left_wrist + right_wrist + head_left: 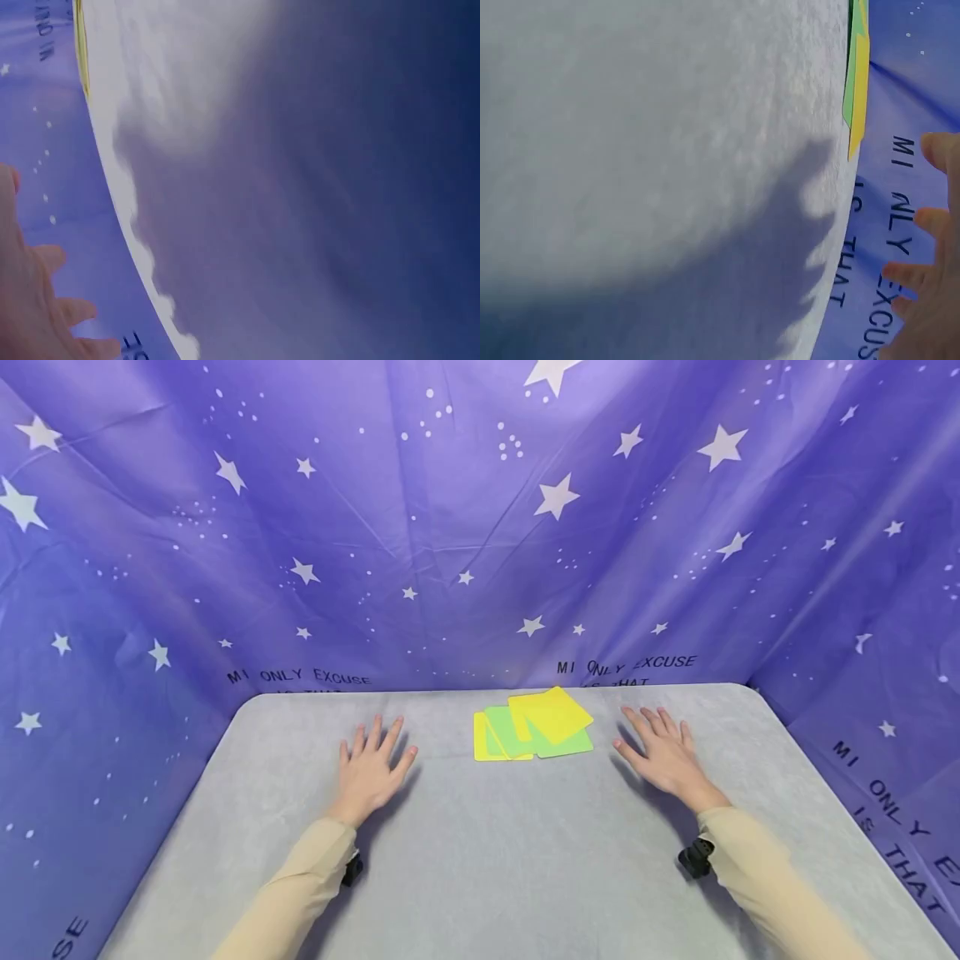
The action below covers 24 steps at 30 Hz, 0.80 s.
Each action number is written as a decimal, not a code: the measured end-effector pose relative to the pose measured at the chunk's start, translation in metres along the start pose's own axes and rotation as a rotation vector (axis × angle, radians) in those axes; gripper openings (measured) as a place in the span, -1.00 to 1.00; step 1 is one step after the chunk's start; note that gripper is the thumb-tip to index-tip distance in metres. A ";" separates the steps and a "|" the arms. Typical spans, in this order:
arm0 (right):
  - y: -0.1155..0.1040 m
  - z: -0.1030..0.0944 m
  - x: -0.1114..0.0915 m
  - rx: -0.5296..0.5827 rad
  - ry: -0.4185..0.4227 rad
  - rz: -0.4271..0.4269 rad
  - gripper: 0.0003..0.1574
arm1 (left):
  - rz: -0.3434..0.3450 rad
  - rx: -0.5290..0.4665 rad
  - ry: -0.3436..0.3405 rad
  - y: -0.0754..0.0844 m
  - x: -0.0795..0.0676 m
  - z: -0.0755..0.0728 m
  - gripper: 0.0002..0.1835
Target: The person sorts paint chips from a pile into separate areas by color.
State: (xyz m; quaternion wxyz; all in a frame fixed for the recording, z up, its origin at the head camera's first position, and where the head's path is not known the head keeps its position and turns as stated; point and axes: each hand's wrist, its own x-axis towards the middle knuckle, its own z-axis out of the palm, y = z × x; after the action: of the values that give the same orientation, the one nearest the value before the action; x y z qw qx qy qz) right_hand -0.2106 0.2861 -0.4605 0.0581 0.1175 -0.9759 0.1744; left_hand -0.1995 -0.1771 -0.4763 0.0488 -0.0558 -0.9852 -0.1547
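Note:
Several yellow and green cards lie overlapping at the far middle of the table. A yellow card (555,712) is on top, with a green card (504,727) partly under it and another yellow card (480,743) at the left end. To the left of the cards, my left hand (370,775) is held palm down with fingers spread, holding nothing. On the other side, my right hand (663,756) has its fingers spread too, closer to the cards and also without anything in it. The right wrist view catches the edge of a yellow card (860,90) and the right hand's shadow.
The grey table (480,860) has rounded far corners. Behind it and along both sides hangs a purple curtain (450,527) with white stars and printed lettering. A small black device (696,858) is strapped at the right wrist, and another black device (352,868) at the left.

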 end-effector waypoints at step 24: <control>-0.024 0.037 0.058 0.306 -0.012 -0.051 -0.23 | 0.169 -0.366 0.000 0.136 0.047 0.040 -0.34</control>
State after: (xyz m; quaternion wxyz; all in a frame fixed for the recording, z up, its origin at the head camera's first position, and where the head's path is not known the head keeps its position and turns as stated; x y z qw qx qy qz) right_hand -0.2630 0.2393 -0.4788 0.0381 0.1507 -0.9349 0.3189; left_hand -0.2316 -0.0310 -0.4685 0.0506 -0.1461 -0.9324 -0.3267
